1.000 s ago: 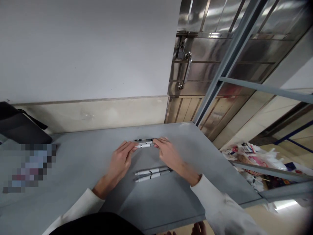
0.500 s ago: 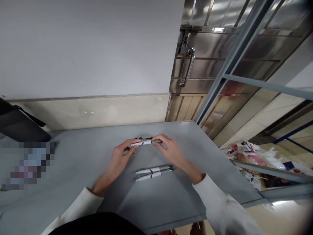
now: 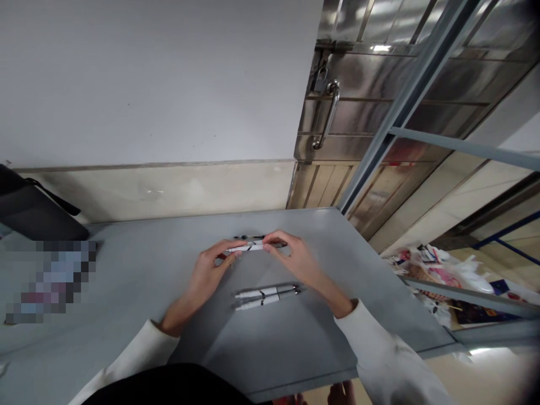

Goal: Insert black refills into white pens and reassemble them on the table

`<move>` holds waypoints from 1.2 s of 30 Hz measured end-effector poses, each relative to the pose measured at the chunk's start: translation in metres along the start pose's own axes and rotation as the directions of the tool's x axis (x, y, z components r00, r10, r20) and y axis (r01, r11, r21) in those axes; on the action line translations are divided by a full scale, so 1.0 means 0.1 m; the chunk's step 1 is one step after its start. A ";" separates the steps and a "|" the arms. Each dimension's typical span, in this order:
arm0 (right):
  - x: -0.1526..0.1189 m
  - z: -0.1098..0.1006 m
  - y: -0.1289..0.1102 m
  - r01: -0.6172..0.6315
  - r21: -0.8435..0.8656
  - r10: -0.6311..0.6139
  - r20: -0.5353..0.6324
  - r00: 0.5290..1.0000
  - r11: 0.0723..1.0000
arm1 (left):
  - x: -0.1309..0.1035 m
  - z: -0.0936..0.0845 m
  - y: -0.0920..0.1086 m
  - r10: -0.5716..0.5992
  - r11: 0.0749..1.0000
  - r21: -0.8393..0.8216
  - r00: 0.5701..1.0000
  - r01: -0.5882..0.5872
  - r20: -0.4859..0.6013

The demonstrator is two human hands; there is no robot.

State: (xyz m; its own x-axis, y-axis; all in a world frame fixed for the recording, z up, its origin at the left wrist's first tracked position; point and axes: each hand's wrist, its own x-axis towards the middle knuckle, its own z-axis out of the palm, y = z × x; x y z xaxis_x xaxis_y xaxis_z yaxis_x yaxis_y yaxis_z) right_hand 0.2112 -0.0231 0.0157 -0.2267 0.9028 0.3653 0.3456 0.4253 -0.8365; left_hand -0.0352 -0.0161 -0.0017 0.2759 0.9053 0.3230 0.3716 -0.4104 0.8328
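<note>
Head view. Two hands work together above a grey table (image 3: 139, 264). The left hand (image 3: 211, 271) pinches one end of a white pen (image 3: 253, 246) between thumb and fingers; the right hand (image 3: 297, 263) pinches the opposite end in the same way, its fingers partly covering a greyish section. The pen lies roughly level between the two sets of fingertips, its white barrel with a dark mark exposed in the gap. Just beyond the hands, a slim dark piece (image 3: 242, 237) lies partly hidden behind the held pen. Nearer the wearer than the hands, a farther loose pen (image 3: 251, 293) and a nearer loose pen (image 3: 253, 305) lie side by side, their white ends towards the left hand's side. Well out to the left of the left hand are a dark case (image 3: 50, 214) and a pixelated object (image 3: 54, 281).

Step in hand, as judged from the grip: two-handed handling of the pen at its joint, probably turning or pressing one section against the other; which of these cannot be told. The next move would call for a steady left pinch, the two sections kept in line, and light, controlled force from the right fingertips.
</note>
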 end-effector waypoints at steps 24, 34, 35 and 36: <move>0.04 -0.02 -0.04 -0.036 0.066 0.039 -0.035 0.999 0.997 | 0.01 0.00 0.04 -0.050 0.998 -0.039 0.999 0.049 -0.014; 0.03 -0.05 0.00 -0.019 0.143 0.027 -0.058 0.998 0.989 | 0.01 -0.01 0.05 -0.077 0.992 -0.101 0.997 0.079 0.026; 0.03 -0.05 0.02 -0.024 0.162 0.035 -0.061 0.998 0.987 | 0.01 0.00 0.05 -0.085 0.989 -0.117 0.996 0.087 0.024; 0.03 -0.04 0.03 -0.029 0.178 0.042 -0.066 0.997 0.984 | 0.01 0.00 0.04 -0.094 0.986 -0.135 0.995 0.096 0.020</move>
State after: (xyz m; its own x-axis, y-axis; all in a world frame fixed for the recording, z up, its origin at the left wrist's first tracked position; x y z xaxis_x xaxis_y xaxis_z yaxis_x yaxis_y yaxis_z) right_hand 0.2157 -0.0185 0.0159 -0.1516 0.9220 0.3562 0.1841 0.3804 -0.9063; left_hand -0.0334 -0.0167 0.0019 0.2576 0.9375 0.2340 0.2733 -0.3029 0.9130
